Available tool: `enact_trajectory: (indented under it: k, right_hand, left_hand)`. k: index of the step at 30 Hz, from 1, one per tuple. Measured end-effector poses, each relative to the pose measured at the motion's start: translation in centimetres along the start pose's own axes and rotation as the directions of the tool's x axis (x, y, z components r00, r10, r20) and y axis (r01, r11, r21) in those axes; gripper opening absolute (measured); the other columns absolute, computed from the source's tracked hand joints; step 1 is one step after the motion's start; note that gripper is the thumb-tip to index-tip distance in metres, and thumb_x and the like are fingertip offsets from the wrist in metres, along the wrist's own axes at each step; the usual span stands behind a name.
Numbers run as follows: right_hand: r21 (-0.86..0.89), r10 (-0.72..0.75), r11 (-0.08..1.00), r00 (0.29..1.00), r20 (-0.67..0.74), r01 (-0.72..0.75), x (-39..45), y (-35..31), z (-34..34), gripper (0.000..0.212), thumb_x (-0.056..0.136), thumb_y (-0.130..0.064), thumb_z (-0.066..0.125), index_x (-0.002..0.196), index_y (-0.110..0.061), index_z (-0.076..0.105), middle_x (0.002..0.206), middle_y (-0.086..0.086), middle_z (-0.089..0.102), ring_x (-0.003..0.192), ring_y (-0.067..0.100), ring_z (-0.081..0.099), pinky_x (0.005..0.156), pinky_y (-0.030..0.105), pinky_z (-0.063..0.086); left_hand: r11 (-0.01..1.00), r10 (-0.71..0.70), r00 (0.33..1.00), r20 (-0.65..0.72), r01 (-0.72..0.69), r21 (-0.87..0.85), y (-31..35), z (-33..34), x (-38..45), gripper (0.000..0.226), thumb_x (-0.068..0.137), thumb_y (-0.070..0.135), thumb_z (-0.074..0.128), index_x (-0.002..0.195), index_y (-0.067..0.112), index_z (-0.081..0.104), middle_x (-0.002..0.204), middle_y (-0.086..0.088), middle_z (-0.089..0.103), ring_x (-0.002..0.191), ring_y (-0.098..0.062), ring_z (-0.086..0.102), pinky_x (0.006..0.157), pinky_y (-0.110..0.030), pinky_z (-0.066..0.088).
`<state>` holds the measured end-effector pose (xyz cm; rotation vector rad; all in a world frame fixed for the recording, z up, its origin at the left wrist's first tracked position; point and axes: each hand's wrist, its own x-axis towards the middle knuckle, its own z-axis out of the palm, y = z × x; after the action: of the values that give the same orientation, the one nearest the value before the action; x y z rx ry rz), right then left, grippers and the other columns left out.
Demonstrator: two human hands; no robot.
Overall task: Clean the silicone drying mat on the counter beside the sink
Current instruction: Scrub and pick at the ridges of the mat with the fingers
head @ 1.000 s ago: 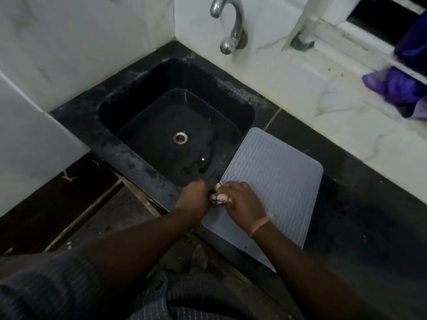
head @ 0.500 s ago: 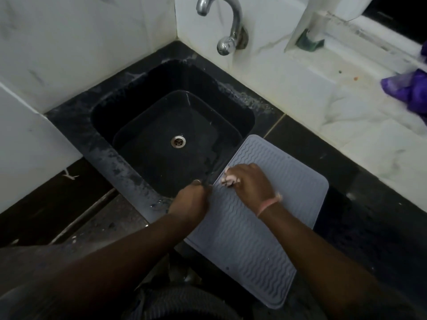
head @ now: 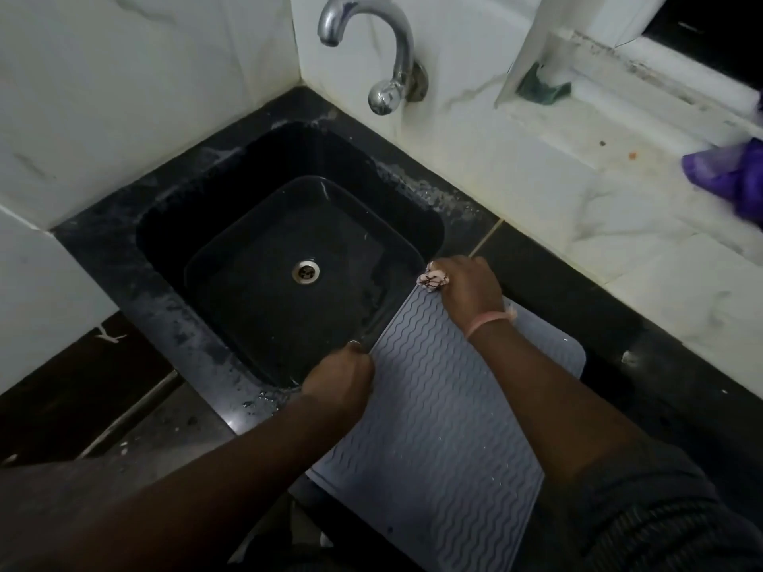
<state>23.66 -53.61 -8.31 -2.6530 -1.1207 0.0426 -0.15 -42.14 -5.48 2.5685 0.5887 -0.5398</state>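
Observation:
A grey silicone drying mat (head: 437, 427) with wavy ridges lies on the black counter (head: 619, 332), right of the black sink (head: 247, 225). My right hand (head: 468, 284) grips a small pink patterned cloth (head: 432, 279) and presses it on the mat's far left corner, by the sink rim. My left hand (head: 342, 381) pinches the mat's left edge at the sink's near right corner. My forearms hide part of the mat.
A chrome tap (head: 388, 64) curves over the sink from the white marble wall. A marble ledge (head: 619, 208) runs along the back right, with a purple cloth (head: 735, 175) at its far right and a green item (head: 541, 90) by the window frame. Water drops lie around the sink rim.
My right hand has slid the cloth from the mat's near left edge up to its far left corner. My left hand has stayed holding the left edge.

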Motion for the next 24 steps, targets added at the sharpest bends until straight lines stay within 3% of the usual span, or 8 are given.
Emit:
enact_trajectory:
  k: [4, 8, 12, 15, 17, 21, 24]
  right_hand:
    - [0.05, 0.058, 0.997, 0.998, -0.04, -0.056, -2.3, -3.6, 0.5, 0.015, 0.093, -0.021, 0.055, 0.094, -0.029, 0.067, 0.094, -0.009, 0.064, 0.091, 0.011, 0.059, 0.083, 0.03, 0.051]
    - [0.157, -0.026, 0.987, 0.999, -0.038, 0.031, -5.7, -4.6, 1.6, 0.025, 0.092, -0.03, 0.065, 0.117, -0.028, 0.068, 0.114, -0.006, 0.068, 0.11, 0.016, 0.06, 0.098, 0.037, 0.05]
    - [0.084, -0.016, 0.996, 0.999, -0.04, 0.02, -1.8, -1.5, 0.5, 0.021, 0.094, -0.03, 0.052, 0.107, -0.033, 0.069, 0.106, -0.008, 0.068, 0.102, 0.016, 0.061, 0.093, 0.036, 0.048]
    - [0.027, 0.102, 0.995, 0.995, -0.02, -0.101, 0.8, 0.3, -0.3, 0.025, 0.089, -0.013, 0.059, 0.107, -0.025, 0.071, 0.102, 0.001, 0.069, 0.097, 0.028, 0.06, 0.084, 0.038, 0.047]
    - [0.032, 0.083, 0.996, 0.997, 0.0, -0.083, 0.6, -0.5, -0.6, 0.023, 0.087, -0.009, 0.062, 0.104, -0.022, 0.072, 0.101, 0.003, 0.069, 0.096, 0.028, 0.061, 0.083, 0.038, 0.048]
    - [0.132, 0.037, 0.99, 0.999, 0.026, -0.041, -3.0, -4.3, -0.8, 0.009, 0.09, -0.022, 0.065, 0.09, -0.032, 0.068, 0.091, -0.01, 0.066, 0.091, 0.011, 0.061, 0.084, 0.031, 0.053]
    - [0.21, -0.032, 0.977, 0.999, 0.036, 0.024, -6.8, -6.9, -0.6, 0.007, 0.095, -0.027, 0.063, 0.098, -0.031, 0.067, 0.098, -0.008, 0.067, 0.098, 0.012, 0.058, 0.086, 0.032, 0.051]
  left_hand:
    - [0.993, 0.073, 0.994, -0.077, -0.08, -0.087, 1.8, -0.8, 2.3, 0.038, 0.107, 0.022, 0.046, 0.145, 0.018, 0.045, 0.129, -0.008, 0.054, 0.107, -0.022, 0.061, 0.088, -0.04, 0.058]
    - [0.996, 0.05, 0.995, -0.087, -0.056, -0.072, 2.6, -0.7, 3.8, 0.032, 0.109, 0.022, 0.042, 0.138, 0.014, 0.052, 0.125, -0.008, 0.054, 0.104, -0.024, 0.061, 0.089, -0.044, 0.057]
    - [0.993, 0.093, 0.996, 0.014, -0.092, -0.069, 2.1, -1.3, 4.5, 0.029, 0.109, 0.024, 0.045, 0.136, 0.018, 0.05, 0.125, -0.007, 0.056, 0.107, -0.022, 0.061, 0.093, -0.044, 0.056]
    - [0.991, 0.129, 0.99, 0.054, -0.126, -0.049, 1.5, -1.7, 4.5, 0.03, 0.108, 0.028, 0.045, 0.137, 0.022, 0.048, 0.124, -0.006, 0.056, 0.104, -0.018, 0.061, 0.09, -0.042, 0.057]
    - [0.989, 0.141, 0.988, 0.063, -0.143, 0.028, 1.3, -1.8, 4.4, 0.034, 0.106, 0.032, 0.048, 0.139, 0.024, 0.045, 0.127, -0.005, 0.053, 0.103, -0.017, 0.059, 0.086, -0.039, 0.058]
    - [0.991, 0.127, 0.992, -0.003, -0.127, 0.038, 1.3, -1.8, 4.3, 0.028, 0.107, 0.036, 0.045, 0.135, 0.028, 0.048, 0.122, -0.005, 0.052, 0.102, -0.018, 0.057, 0.084, -0.04, 0.057]
    - [0.985, 0.111, 0.994, -0.014, -0.109, 0.131, 1.1, -1.5, 4.2, 0.03, 0.104, 0.029, 0.053, 0.134, 0.029, 0.053, 0.127, -0.006, 0.052, 0.108, -0.023, 0.058, 0.085, -0.037, 0.055]
